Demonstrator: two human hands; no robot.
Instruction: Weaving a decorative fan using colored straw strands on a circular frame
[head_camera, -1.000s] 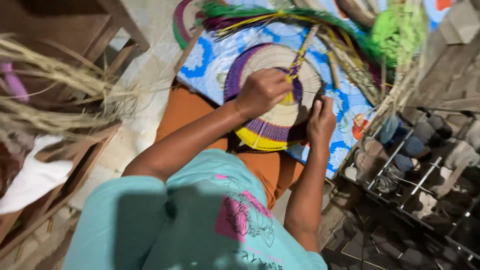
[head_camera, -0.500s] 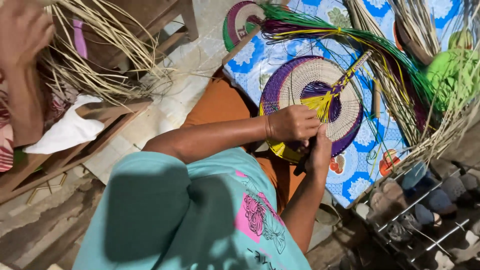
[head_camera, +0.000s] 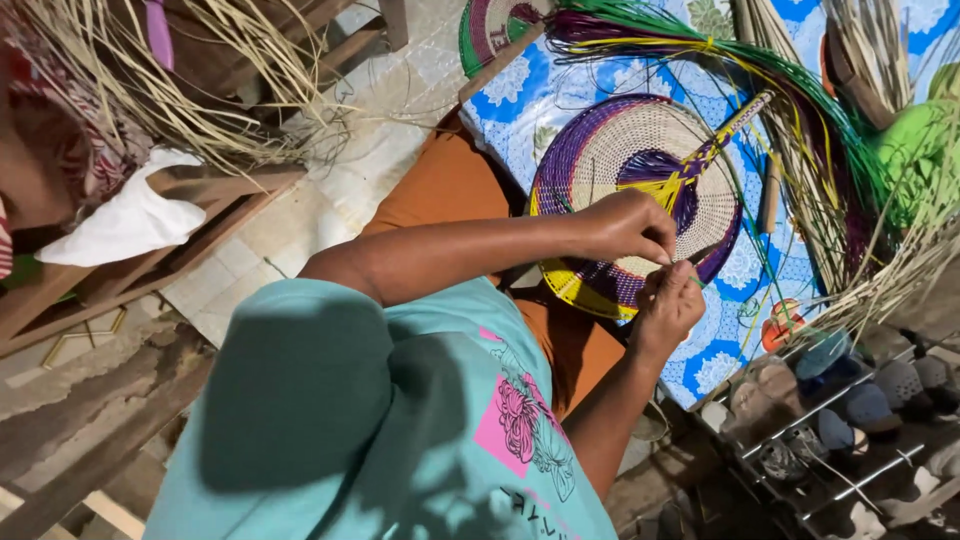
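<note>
Your left hand (head_camera: 628, 226) and right hand (head_camera: 668, 305) meet just over the near edge of the round woven fan (head_camera: 625, 150), which lies on the blue floral cloth (head_camera: 520, 110) across your lap. The left hand's fingers are curled and pinched together at their tips, right where they touch the right hand's fingertips; the right hand is closed in a loose fist below, pinching a thin green strand (head_camera: 697, 283) that pokes out beside the fan's rim. Whether the left hand pinches the same strand, you cannot tell from here.

The fan is woven in a pale natural centre with purple bands and a yellow band along the edge nearest you. A yellow and purple braided handle (head_camera: 722, 135) runs from the fan's middle outward, away from you, toward the far side of the cloth.

Beyond the fan, a bundle of green, purple and yellow dyed strands (head_camera: 700, 50) fans out across the cloth. To the far side of the fan from your body lies a heap of bright green fibre (head_camera: 915, 150) and pale undyed straw (head_camera: 880, 270). A second small woven fan (head_camera: 490, 30) lies at the cloth's edge, further from you than the first. Below the fan's right side stands a shoe rack (head_camera: 840, 420) holding shoes. Well left of the fan, loose dried straw (head_camera: 200, 90) hangs over a wooden frame (head_camera: 150, 260) with a white cloth (head_camera: 130, 220) draped on it.
</note>
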